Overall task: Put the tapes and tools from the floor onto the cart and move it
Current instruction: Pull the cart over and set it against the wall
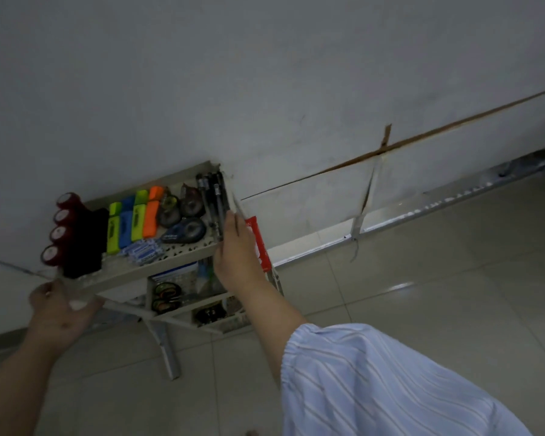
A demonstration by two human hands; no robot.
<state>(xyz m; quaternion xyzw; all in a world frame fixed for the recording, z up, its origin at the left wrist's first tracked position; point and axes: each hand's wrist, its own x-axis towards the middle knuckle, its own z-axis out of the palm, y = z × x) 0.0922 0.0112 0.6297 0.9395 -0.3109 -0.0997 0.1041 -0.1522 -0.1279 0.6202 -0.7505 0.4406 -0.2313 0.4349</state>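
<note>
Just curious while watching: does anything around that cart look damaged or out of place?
Yes. Brown tape on the wall is peeling, and a pale strip hangs loose below it. The cart itself looks tidy.

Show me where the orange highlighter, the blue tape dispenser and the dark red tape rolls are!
Bright orange plastic highlighter (151,220): head view, on its lower body.
Blue rounded plastic tape dispenser (184,230): head view, on the middle of its case.
Dark red round tape rolls (64,226): head view, on the third roll's side.
</note>
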